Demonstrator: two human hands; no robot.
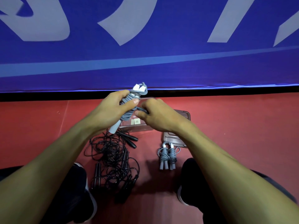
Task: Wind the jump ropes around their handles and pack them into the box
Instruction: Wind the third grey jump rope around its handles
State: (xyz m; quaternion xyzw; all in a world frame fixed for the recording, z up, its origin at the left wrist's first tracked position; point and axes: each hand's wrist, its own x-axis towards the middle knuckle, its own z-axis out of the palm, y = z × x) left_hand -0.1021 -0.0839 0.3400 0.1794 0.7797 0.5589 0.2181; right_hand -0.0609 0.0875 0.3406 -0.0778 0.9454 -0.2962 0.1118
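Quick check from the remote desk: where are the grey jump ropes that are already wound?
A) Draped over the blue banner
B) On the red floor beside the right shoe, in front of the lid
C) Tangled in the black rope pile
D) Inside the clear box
B: the two wound grey ropes lie side by side on the red floor, next to the right shoe, just in front of the clear lid.

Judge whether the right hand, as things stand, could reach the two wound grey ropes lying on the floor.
Probably yes, once freed: the wound grey ropes lie uncovered on the floor just below the right hand, but that hand is pinching the cord of the grey rope the left hand holds.
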